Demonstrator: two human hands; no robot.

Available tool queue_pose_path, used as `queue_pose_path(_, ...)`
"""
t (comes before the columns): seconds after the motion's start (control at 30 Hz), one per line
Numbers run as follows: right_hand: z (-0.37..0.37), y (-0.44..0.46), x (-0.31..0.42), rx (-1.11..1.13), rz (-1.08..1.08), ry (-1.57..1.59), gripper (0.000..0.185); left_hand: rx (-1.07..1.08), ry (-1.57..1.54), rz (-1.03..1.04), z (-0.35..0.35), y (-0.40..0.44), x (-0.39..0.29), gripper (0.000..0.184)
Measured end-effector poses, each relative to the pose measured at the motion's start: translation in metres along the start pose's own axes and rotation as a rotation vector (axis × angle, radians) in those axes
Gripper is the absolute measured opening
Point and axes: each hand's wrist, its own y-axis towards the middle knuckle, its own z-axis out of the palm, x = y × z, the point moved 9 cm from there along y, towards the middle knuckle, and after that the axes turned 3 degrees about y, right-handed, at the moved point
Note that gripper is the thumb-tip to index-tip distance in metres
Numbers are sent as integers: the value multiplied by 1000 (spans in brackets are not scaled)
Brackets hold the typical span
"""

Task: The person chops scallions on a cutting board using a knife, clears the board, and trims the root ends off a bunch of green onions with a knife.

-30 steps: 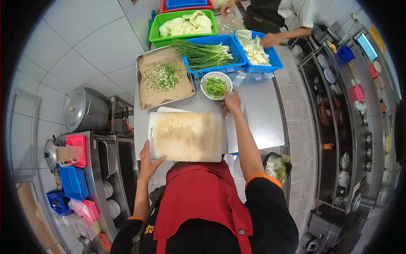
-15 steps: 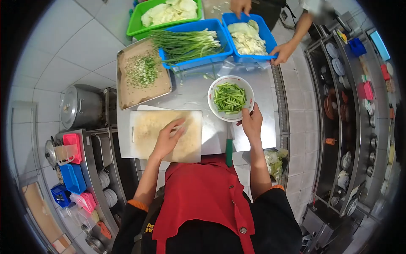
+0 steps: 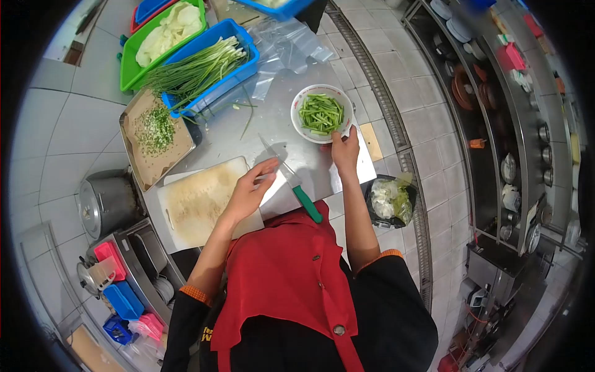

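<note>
My right hand [image 3: 346, 154] grips the near rim of a white bowl [image 3: 296, 113] holding cut green stalks [image 3: 321, 113], at the table's right side. Over the right edge of the white cutting board [image 3: 199, 197] is my left hand [image 3: 251, 191], its fingers apart and nothing in them. Between my hands lies a knife with a green handle [image 3: 307, 204], its blade pointing away from me. Farther left, a paper-lined tray [image 3: 172, 162] bears chopped green and white bits. Long green onions [image 3: 201, 71] fill a blue tub [image 3: 251, 56] behind it.
Leafy pieces sit in a green tub [image 3: 130, 65] at the back left. A plastic sheet [image 3: 279, 46] covers part of the steel table [image 3: 248, 137]. A bin [image 3: 392, 201] with leafy scraps stands right of the table. Shelves [image 3: 496, 155] line the far right; a large pot [image 3: 108, 204] is left.
The view has turned toward the right. My right hand has moved the bowl right, away from the tubs. My left hand has left the board's near-left edge. The other person's hands are out of view.
</note>
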Motion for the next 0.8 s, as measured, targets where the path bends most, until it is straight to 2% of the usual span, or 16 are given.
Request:
queue_pose_path(0.07,1,14,-29,-5,105,20,40,-29,-38,-12,-12,-12,14,40)
queue_pose_path(0.2,12,26,-30,113,85,154,38,-162,-138,-82,-42,-42,27,39)
queue_pose_path(0.27,13,34,-16,341,215,-499,49,-283,-189,-138,-62,-61,34,40)
queue_pose_path(0.3,10,36,10,303,86,-721,56,-323,-193,-132,-70,-73,35,40)
queue_pose_path(0.33,10,45,24,288,25,-788,53,-395,-224,-138,-79,-86,38,41)
queue_pose_path(0.37,17,56,52,151,-131,-823,43,-464,-256,-143,-87,-100,41,42)
queue_pose_path(0.43,55,60,111,142,-331,-604,32,-571,-288,-170,-96,-124,47,43)
queue_pose_path(0.5,120,61,156,280,-695,-425,37,-708,-331,-231,-103,-150,57,42)
queue_pose_path(0.57,197,76,173,518,-843,-335,45,-769,-310,-234,-104,-168,60,43)
queue_pose_path(0.63,268,94,173,602,-1046,-490,53,-842,-334,-267,-102,-185,67,43)
queue_pose_path(0.67,296,108,173,625,-1060,-482,53,-886,-378,-263,-101,-192,65,40)
queue_pose_path(0.73,358,129,153,792,-1019,-802,59,-942,-391,-279,-98,-209,69,40)
queue_pose_path(0.8,396,138,147,902,-1005,-911,62,-1017,-403,-313,-94,-225,77,41)
